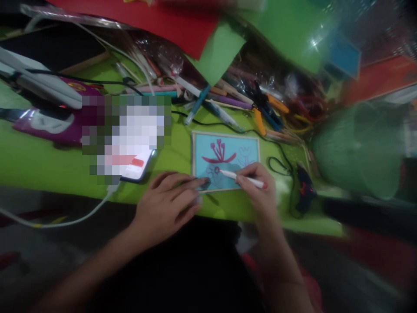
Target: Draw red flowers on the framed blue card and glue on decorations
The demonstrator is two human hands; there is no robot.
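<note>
Drawing on the card (203, 150). My left hand (167, 202), fingers flat and together, presses the card's near-left corner. My right hand (259, 189), fingers clamped on the pen (244, 178), sets its tip at the card's lower middle. I judge firm pinning keeps lines clean.

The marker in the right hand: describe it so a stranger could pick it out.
On the lime-green table, near its front edge, lies a light-blue card with red flowers. The right hand holds a slim white marker, tip on the card. Unlike the coloured pens heaped behind, it is white with a red end.
</note>
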